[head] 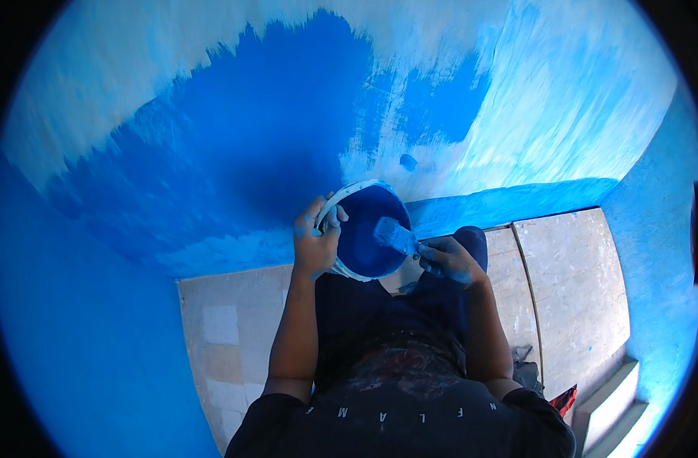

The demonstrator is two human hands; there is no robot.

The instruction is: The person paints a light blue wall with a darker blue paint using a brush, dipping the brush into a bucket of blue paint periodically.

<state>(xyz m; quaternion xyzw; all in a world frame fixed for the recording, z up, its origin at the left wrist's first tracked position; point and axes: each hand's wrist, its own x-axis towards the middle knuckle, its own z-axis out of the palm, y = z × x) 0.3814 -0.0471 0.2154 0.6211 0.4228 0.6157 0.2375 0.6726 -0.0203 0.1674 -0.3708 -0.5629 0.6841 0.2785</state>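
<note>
My left hand (320, 235), smeared with blue paint, grips the rim of a round white bucket (357, 186) that holds deep blue paint (360, 240). Between the fingers of my right hand (449, 259) is the handle end of a paintbrush (393, 235). Its blue-coated bristles point left, over the bucket's mouth; whether they touch the paint, I cannot tell. In front of me rises a wall (274, 109) with a broad dark blue painted area and paler, streaky blue-white parts around it.
Blue side walls stand at left (85, 320) and right (652, 189). Below me lie pale boards (572, 286) with a dark seam and paint specks. Dark crumpled material (526, 369), a red item (564, 401) and a pale ledge or step (607, 401) are at lower right.
</note>
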